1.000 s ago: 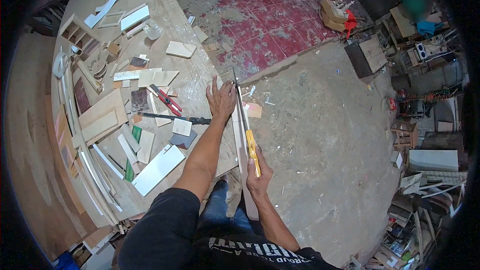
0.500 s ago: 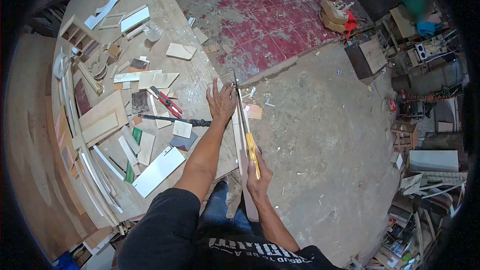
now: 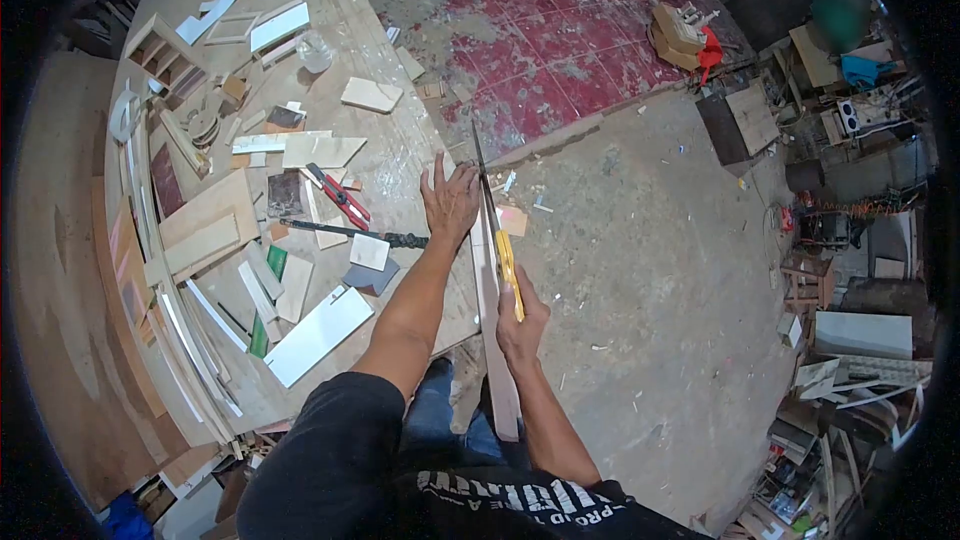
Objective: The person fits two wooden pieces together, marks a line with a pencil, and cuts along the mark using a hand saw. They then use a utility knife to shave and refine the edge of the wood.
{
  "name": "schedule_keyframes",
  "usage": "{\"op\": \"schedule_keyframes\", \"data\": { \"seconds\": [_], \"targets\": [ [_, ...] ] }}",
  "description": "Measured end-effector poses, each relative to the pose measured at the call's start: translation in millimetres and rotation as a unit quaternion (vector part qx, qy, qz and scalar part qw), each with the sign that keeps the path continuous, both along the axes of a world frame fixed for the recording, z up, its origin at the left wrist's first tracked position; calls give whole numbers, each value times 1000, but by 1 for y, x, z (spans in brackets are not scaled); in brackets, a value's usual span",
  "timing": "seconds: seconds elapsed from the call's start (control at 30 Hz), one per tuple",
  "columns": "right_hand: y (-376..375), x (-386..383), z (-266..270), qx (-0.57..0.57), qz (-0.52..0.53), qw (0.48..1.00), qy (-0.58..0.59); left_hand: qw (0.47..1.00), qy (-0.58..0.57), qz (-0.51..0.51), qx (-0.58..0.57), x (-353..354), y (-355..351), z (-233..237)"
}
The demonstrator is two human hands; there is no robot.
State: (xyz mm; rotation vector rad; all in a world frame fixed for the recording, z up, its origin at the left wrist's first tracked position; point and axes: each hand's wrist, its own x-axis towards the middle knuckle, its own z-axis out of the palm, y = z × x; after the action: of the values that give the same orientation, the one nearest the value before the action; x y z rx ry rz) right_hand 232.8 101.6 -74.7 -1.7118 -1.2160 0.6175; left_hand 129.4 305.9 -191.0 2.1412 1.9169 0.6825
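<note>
My right hand is wrapped round the yellow handle of a handsaw. The saw's narrow dark blade points away from me, its far tip reaching past the table corner. Under and beside the blade, a long wooden strip runs along the table edge back toward my legs. My left hand lies palm down at that edge with its fingers spread, fingertips close by the blade over the far end of the strip.
The worktable carries a red-and-black tool, a dark rod, a white board and many wood offcuts. A clear plastic cup stands farther back. Cartons and stacked clutter line the floor's far and right sides.
The saw and my right hand have moved forward, away from my body, so the blade tip reaches farther out. My left hand stays in place at the table edge.
</note>
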Motion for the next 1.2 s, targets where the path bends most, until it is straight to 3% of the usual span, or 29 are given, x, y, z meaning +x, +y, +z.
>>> {"op": "schedule_keyframes", "data": {
  "seconds": [0.2, 0.3, 0.37, 0.4, 0.47, 0.5, 0.67, 0.83, 1.2],
  "targets": [
    [-11, 0, 4, -8, -2, 999, 33, 999, -8, 0, -36, 0, 0, -1],
    [24, -3, 1, 89, -2, 995, -36, 1000, 11, -8, -19, 0, -1, 2],
    [29, -5, 23, -118, -20, 989, 84, 1000, -2, -6, -21, 0, 1, -2],
    [23, -2, 22, -117, -22, 989, 85, 1000, -13, -9, -26, -1, 0, -4],
    [3, 9, 17, -10, -30, 994, 105, 999, 7, -10, -42, -2, 0, 0],
    [-4, 12, 32, -36, -27, 990, 132, 998, 23, -9, -58, -1, -1, 2],
    [-17, 25, 35, -18, 13, 992, 122, 999, -8, -24, -47, -5, -16, 4],
    [-14, 17, 26, 20, 39, 999, -5, 997, -3, -31, -65, -5, -18, 6],
    [-23, 12, 25, 11, 29, 999, 9, 998, 47, -38, -19, -4, -19, 6]
  ]
}}
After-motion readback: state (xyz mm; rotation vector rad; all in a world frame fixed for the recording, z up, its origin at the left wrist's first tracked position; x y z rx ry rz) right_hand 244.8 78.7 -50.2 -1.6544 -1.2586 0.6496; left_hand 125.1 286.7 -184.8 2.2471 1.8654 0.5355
